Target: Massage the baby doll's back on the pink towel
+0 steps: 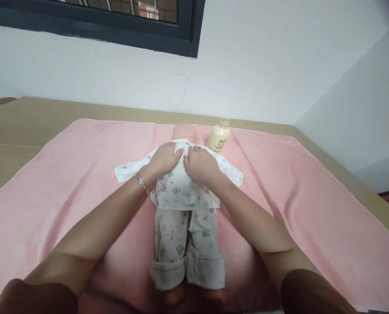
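Observation:
A baby doll lies stretched out on a pink blanket, its bald head away from me and its feet toward me. It wears a white printed top and matching trousers with turned-up cuffs. No face shows on the head. My left hand, with a silver bracelet at the wrist, rests on the upper left of the top, thumb apart from the fingers. On the upper right lies my right hand, its fingers bent a little over the cloth. Both sleeves of the top spread outward.
A pale yellow pump bottle stands beyond my right hand, beside the doll's head. Under the blanket is a wooden table that reaches a white wall. A dark-framed window is above, and the blanket has several folds.

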`<move>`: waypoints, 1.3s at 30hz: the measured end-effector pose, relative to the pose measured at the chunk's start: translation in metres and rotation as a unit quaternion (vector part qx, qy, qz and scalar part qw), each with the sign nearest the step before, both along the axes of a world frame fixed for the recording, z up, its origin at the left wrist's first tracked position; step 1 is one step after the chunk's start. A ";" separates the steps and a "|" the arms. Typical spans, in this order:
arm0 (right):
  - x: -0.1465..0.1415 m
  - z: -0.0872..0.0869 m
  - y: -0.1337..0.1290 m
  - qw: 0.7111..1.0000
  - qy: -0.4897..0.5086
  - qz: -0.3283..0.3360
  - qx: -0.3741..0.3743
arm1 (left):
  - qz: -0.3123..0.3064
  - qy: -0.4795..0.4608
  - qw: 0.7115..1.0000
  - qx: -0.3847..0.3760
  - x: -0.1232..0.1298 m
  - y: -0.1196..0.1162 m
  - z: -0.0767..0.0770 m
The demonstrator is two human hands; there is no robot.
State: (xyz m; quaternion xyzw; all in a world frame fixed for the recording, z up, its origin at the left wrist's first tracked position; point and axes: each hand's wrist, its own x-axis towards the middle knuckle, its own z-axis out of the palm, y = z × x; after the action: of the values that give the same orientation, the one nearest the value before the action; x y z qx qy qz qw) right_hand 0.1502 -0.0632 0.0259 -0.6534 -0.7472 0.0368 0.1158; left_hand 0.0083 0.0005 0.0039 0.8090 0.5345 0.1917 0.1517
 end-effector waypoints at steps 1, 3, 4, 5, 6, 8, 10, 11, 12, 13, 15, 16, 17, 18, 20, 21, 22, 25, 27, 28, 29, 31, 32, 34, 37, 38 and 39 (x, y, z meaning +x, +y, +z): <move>0.003 0.001 0.003 1.000 0.011 0.001 -0.006 | 0.007 0.023 1.000 0.013 0.002 -0.007 0.002; 0.011 0.002 0.012 0.999 0.049 0.000 -0.020 | 0.009 0.087 0.995 0.051 0.010 -0.026 0.006; 0.015 0.001 0.017 0.997 0.069 -0.003 -0.027 | 0.002 0.116 0.990 0.075 0.014 -0.035 0.008; 0.019 0.001 0.021 0.996 0.083 -0.005 -0.032 | -0.011 0.136 0.986 0.097 0.017 -0.043 0.009; 0.022 0.001 0.023 0.995 0.088 -0.006 -0.037 | -0.024 0.144 0.982 0.116 0.020 -0.049 0.010; 0.021 0.002 0.020 0.996 0.079 0.000 -0.046 | -0.033 0.128 0.983 0.124 0.020 -0.048 0.009; 0.014 0.002 0.010 0.997 0.055 0.012 -0.048 | -0.024 0.080 0.992 0.096 0.016 -0.035 0.007; 0.009 0.002 0.005 0.998 0.043 0.016 -0.044 | -0.023 0.051 0.996 0.076 0.012 -0.026 0.006; 0.004 0.000 0.000 0.999 0.033 0.018 -0.035 | -0.026 0.026 0.998 0.058 0.009 -0.018 0.004; 0.000 -0.001 -0.002 0.999 0.028 0.018 -0.024 | -0.028 0.007 0.999 0.042 0.007 -0.011 0.003; -0.001 -0.004 0.000 0.999 0.036 0.018 -0.006 | -0.024 0.005 0.999 0.033 0.005 -0.008 0.000; 0.001 -0.006 0.005 0.999 0.051 0.016 -0.004 | -0.021 0.022 0.999 0.042 0.006 -0.010 -0.001; 0.004 -0.008 0.011 0.997 0.070 0.013 -0.007 | -0.021 0.045 0.997 0.061 0.008 -0.015 -0.002; 0.008 -0.009 0.018 0.996 0.088 0.005 -0.011 | -0.026 0.068 0.994 0.084 0.009 -0.021 -0.003; 0.014 -0.012 0.027 0.994 0.106 -0.010 -0.011 | -0.050 0.092 0.987 0.125 0.012 -0.031 -0.004; 0.015 -0.013 0.028 0.995 0.101 -0.017 -0.005 | -0.059 0.091 0.986 0.130 0.012 -0.032 -0.003; 0.014 -0.014 0.027 0.996 0.087 -0.020 0.006 | -0.063 0.083 0.987 0.121 0.011 -0.031 -0.002; 0.003 -0.015 0.011 0.999 0.026 0.002 0.042 | -0.046 0.036 0.997 0.054 0.007 -0.018 0.001; -0.003 -0.012 0.002 0.998 0.007 0.021 0.052 | -0.020 0.005 0.999 0.036 0.007 -0.013 0.002; -0.003 -0.011 0.000 0.998 0.011 0.026 0.048 | -0.006 0.000 0.999 0.044 0.008 -0.013 0.002; -0.002 -0.010 0.001 0.999 0.021 0.024 0.040 | 0.008 0.005 0.998 0.060 0.011 -0.016 0.001; 0.005 -0.010 0.009 0.999 0.048 0.008 0.019 | 0.011 0.042 0.994 0.104 0.015 -0.028 0.001; 0.009 -0.010 0.015 0.998 0.057 0.002 0.010 | -0.001 0.063 0.991 0.122 0.018 -0.035 0.001; 0.016 -0.011 0.024 0.998 0.060 -0.007 0.005 | -0.037 0.085 0.987 0.130 0.020 -0.045 0.003; 0.014 -0.011 0.021 0.999 0.032 0.001 0.014 | -0.050 0.060 0.994 0.082 0.016 -0.043 0.009; 0.010 -0.010 0.015 1.000 0.021 0.006 0.019 | -0.045 0.046 0.996 0.067 0.014 -0.038 0.010; 0.005 -0.009 0.008 1.000 0.009 0.012 0.025 | -0.038 0.028 0.998 0.052 0.012 -0.031 0.012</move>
State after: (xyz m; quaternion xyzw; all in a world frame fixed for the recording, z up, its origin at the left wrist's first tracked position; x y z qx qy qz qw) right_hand 0.1548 -0.0549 0.0164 -0.6412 -0.7543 0.0256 0.1385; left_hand 0.0200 -0.0305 0.0155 0.8404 0.4970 0.1904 0.1019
